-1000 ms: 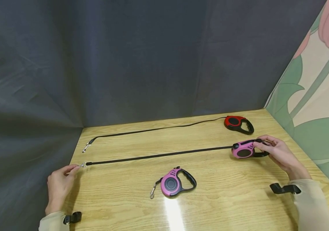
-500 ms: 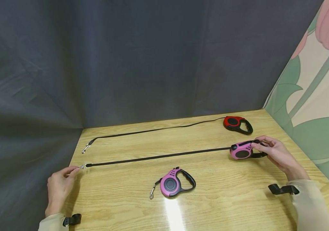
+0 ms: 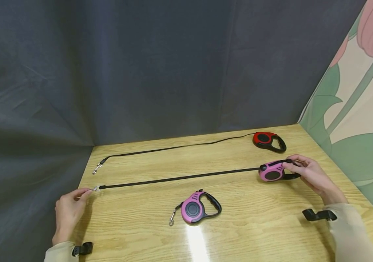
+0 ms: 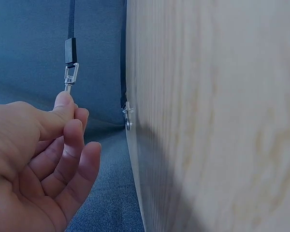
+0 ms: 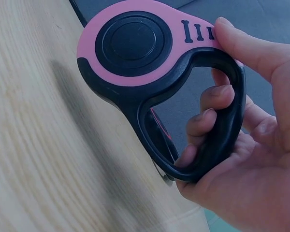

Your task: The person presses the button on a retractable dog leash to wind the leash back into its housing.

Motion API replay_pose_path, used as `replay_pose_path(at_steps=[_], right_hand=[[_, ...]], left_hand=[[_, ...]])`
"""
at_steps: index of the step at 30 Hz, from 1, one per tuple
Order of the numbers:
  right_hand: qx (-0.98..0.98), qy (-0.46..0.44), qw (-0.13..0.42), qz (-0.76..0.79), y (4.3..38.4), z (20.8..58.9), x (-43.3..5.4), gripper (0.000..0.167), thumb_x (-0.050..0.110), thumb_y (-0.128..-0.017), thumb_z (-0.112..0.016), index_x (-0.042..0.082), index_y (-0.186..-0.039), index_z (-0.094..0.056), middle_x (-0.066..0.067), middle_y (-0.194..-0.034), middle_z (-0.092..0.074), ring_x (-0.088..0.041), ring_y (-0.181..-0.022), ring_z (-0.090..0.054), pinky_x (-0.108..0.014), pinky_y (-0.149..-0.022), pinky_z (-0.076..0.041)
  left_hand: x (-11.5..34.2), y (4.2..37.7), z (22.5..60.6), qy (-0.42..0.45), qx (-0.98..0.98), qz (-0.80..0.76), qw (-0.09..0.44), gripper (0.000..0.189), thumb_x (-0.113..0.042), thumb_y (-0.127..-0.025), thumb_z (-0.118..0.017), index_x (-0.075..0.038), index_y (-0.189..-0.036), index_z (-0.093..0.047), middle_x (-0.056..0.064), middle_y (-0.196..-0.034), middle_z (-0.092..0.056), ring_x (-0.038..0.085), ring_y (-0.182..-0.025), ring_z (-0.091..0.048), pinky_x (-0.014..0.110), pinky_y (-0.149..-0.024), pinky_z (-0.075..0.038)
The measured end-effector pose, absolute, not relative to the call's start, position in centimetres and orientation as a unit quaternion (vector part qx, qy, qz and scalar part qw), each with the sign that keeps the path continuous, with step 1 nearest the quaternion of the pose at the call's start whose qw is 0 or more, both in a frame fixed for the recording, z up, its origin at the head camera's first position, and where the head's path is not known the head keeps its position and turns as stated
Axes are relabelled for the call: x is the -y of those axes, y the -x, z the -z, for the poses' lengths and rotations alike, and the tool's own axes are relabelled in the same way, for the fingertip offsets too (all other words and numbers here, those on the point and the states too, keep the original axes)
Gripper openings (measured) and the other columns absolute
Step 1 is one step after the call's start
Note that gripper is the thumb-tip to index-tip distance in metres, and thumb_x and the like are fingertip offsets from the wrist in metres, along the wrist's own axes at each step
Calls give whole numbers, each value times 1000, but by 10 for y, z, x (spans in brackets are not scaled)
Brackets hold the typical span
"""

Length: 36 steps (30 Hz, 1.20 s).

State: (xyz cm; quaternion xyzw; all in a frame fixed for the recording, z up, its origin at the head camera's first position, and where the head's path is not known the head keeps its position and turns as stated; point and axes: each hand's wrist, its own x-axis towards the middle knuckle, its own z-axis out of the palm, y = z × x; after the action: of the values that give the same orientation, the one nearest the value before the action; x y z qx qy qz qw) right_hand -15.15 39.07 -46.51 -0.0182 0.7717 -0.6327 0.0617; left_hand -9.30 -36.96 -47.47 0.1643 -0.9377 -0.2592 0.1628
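My right hand grips the black handle of a pink retractable dog leash, fingers curled through its loop and thumb along the pink casing, as the right wrist view shows. Its black strap runs taut and straight to the left. At the far end, my left hand pinches the metal clip between thumb and fingertips; the other fingers curl loosely below. Leash and strap are held above the table. A second pink leash lies between the hands, its strap nearly all inside and its clip pointing left.
Behind, a red retractable leash lies on the wooden table, its strap stretched left to a metal clip. A dark cloth hangs at the back and left. A flower-patterned wall stands at the right.
My right hand and the held pink leash shift slightly left across the view. The strap stays taut, and the grips of both hands look the same.
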Motion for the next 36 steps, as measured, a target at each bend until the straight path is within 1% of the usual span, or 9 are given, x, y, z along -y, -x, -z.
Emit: replay_pose_path(at_steps=[3,5,8,12,14,18,25,31,36], right_hand=[[-767,21,63,638,152,465,-389,21,8,-107,-63,29,-105,-68,18,-88,-62,-17,-55,-16,-47,-53,-10],[-763,22,65,642,151,465,-387,21,8,-107,-62,28,-105,-68,17,-89,-62,-11,-56,-24,-46,-55,-11],[-759,25,68,647,151,466,-387,21,7,-107,-62,26,-105,-68,16,-91,-62,-7,-67,-36,-45,-58,-12],[-759,24,69,647,151,467,-387,20,7,-107,-62,26,-105,-68,17,-90,-61,-10,-66,-34,-44,-57,-12],[-760,23,70,646,150,468,-386,20,8,-107,-63,27,-105,-68,17,-88,-62,-7,-61,-31,-45,-56,-11],[-756,28,69,651,150,468,-385,20,6,-107,-62,26,-105,-68,17,-87,-64,-3,-60,-35,-45,-56,-11],[-764,27,67,641,150,470,-382,21,8,-107,-63,28,-104,-68,16,-85,-60,-19,-56,-15,-47,-52,-11],[-772,16,65,632,150,470,-379,21,10,-106,-65,31,-105,-67,16,-84,-58,-11,-51,-18,-47,-51,-12],[-777,13,71,625,150,470,-377,19,12,-106,-66,31,-106,-67,16,-86,-58,-4,-57,-30,-46,-54,-14]], left_hand=[[369,93,474,-161,938,261,163,26,-23,-100,-77,0,-110,-82,23,-106,-80,15,-69,-69,29,-62,-42],[367,93,474,-157,938,264,162,26,-23,-100,-77,0,-110,-82,23,-105,-80,12,-68,-67,27,-60,-42],[365,93,474,-155,938,268,158,26,-23,-101,-77,-1,-111,-82,22,-102,-81,7,-65,-63,26,-58,-41],[362,92,475,-159,937,268,160,24,-23,-100,-77,-2,-111,-82,21,-101,-81,3,-62,-59,27,-59,-41],[362,92,474,-160,936,268,162,24,-23,-100,-78,-2,-111,-82,21,-102,-81,3,-62,-58,27,-59,-40],[362,92,474,-160,936,268,161,25,-24,-100,-77,-1,-111,-82,21,-100,-81,4,-62,-59,28,-59,-39],[362,92,475,-163,938,269,150,26,-26,-101,-76,-3,-111,-82,20,-100,-81,7,-65,-62,30,-61,-40],[362,93,474,-161,938,269,150,27,-27,-101,-77,-3,-111,-82,21,-102,-81,10,-65,-63,30,-60,-39],[361,94,474,-152,940,264,152,25,-24,-100,-77,-2,-110,-83,20,-98,-81,11,-65,-64,30,-61,-40]])
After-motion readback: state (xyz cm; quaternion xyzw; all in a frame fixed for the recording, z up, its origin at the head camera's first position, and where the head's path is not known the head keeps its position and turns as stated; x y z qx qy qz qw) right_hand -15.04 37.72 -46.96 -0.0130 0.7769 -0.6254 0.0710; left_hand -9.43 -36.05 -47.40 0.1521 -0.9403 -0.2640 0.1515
